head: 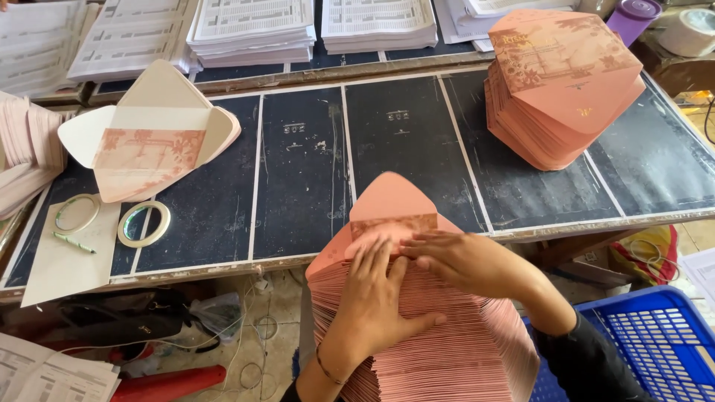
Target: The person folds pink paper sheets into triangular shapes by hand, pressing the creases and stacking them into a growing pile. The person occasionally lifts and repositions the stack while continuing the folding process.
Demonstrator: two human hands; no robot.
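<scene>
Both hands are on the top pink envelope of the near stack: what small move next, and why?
Probably press the side flap flat with the right hand while the left hand steadies the tall stack of pink paper envelopes; the top envelope's pointed flap is open.

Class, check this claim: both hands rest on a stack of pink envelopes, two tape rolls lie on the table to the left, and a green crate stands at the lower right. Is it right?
Not quite: the crate is blue, not green, as the head view shows. The rest holds: the left hand and right hand rest on the pink envelope stack, and two tape rolls lie at the left of the table.
</scene>
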